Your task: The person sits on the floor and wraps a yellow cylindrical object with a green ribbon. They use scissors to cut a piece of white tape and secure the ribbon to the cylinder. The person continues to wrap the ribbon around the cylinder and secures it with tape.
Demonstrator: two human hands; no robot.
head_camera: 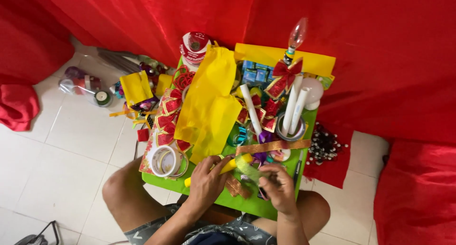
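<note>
My left hand (205, 181) is closed around a yellow stick-like tool (230, 165) at the near edge of a green table (247, 203). My right hand (278, 185) pinches a piece of green mesh ribbon (247, 166) close beside it. A gold glitter ribbon strip (273, 146) lies just beyond both hands. A small gold ribbon piece (236, 185) rests on the table between my wrists.
Yellow cloth (209, 107), red bows (284, 76), white tubes (295, 109), clear tape rolls (164, 160) and a clear bulb-shaped ornament (297, 33) crowd the table. Red fabric (356, 45) hangs behind. Ribbon spools and a bag (90, 86) lie on the white tiled floor at left.
</note>
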